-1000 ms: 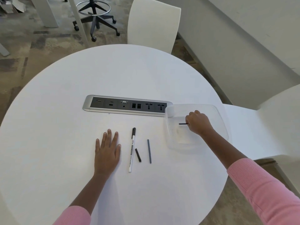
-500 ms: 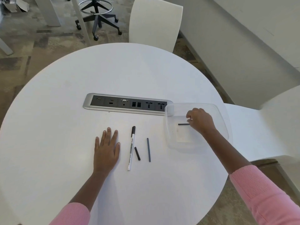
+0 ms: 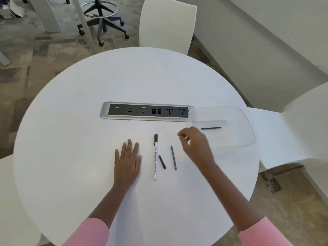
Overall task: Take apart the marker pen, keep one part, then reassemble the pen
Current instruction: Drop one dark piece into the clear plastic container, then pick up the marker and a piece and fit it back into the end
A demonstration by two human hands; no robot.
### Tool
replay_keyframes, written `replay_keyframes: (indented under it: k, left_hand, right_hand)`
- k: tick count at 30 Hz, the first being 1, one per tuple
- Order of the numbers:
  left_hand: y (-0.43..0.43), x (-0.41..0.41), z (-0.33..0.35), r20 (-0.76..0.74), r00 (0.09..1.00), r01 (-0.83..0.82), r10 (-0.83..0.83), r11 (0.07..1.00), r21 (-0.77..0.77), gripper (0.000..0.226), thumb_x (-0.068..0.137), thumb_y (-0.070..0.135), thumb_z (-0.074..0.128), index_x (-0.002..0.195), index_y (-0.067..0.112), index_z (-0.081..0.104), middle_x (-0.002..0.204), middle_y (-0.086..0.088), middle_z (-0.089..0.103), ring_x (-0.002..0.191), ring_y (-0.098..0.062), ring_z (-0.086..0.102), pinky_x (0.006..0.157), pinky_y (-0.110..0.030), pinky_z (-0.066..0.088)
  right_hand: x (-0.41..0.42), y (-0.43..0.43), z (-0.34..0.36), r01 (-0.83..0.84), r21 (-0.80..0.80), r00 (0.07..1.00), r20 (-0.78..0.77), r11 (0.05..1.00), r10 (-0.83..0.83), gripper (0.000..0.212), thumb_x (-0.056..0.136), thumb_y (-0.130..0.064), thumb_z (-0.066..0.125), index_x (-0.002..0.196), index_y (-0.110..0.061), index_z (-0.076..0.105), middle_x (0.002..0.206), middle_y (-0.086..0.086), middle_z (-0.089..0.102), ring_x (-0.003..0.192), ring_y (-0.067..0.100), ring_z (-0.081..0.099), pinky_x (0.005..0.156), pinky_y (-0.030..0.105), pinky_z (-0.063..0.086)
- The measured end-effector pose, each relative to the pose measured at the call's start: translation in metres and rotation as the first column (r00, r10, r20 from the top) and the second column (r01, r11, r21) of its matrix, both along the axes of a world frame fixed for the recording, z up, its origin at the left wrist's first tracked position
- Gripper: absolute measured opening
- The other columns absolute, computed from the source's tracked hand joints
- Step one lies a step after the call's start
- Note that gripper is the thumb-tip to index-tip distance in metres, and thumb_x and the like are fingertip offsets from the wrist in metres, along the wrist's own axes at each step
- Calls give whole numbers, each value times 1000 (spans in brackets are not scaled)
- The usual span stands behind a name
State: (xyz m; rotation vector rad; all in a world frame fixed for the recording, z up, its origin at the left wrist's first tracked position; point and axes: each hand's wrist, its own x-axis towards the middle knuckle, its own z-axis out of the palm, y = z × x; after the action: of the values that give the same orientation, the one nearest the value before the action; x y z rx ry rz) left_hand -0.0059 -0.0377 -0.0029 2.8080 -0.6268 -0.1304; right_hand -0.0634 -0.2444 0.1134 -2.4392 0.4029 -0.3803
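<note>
A white marker barrel [image 3: 155, 158] with a black tip end lies on the round white table [image 3: 71, 139]. Right of it lie a short black piece [image 3: 162, 162] and a longer grey rod [image 3: 173, 157]. A thin dark stick [image 3: 211, 128] rests inside the clear plastic tub [image 3: 248, 132] at the right. My left hand [image 3: 128, 162] lies flat on the table, fingers spread, left of the barrel. My right hand [image 3: 196, 144] hovers between the tub and the grey rod, fingers loosely curled, nothing held.
A silver and black socket strip [image 3: 145, 112] is set into the table behind the parts. White chairs stand at the far side [image 3: 166, 23] and at the right [image 3: 292, 130]. A wheeled stool base [image 3: 101, 20] is on the floor beyond.
My right hand let go of the thin dark stick in the tub and has pulled out leftward towards the parts on the table. My left hand stayed flat.
</note>
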Motion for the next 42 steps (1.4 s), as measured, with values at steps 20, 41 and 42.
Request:
replay_keyframes:
  k: [20, 41, 42]
  left_hand:
    - [20, 2, 13, -167, 981, 113, -103, 992, 50, 66, 98, 38, 4, 122, 9, 59, 128, -17, 59, 114, -34, 59, 88, -56, 46]
    - [2, -28, 58, -863, 397, -836, -311, 265, -480, 19, 92, 15, 51, 80, 7, 64, 62, 2, 61, 50, -7, 57, 53, -17, 52]
    - [2, -27, 58, -876, 372, -870, -308, 212, -444, 19, 92, 14, 52, 78, 7, 63, 57, 4, 60, 48, -6, 56, 52, -17, 52]
  right_hand:
    - [-20, 108, -61, 199, 74, 918, -363, 977, -160, 23, 84, -7, 49, 106, -7, 49, 100, 14, 59, 95, 30, 54, 69, 32, 42]
    - [-23, 92, -37, 291, 616, 940, -328, 732, -97, 13, 85, -11, 56, 84, -8, 69, 70, -3, 63, 64, 11, 56, 60, 20, 47]
    - [-22, 87, -39, 316, 533, 932, -329, 785, -152, 13, 85, -11, 56, 84, -7, 69, 70, -2, 63, 65, 13, 57, 63, 22, 46]
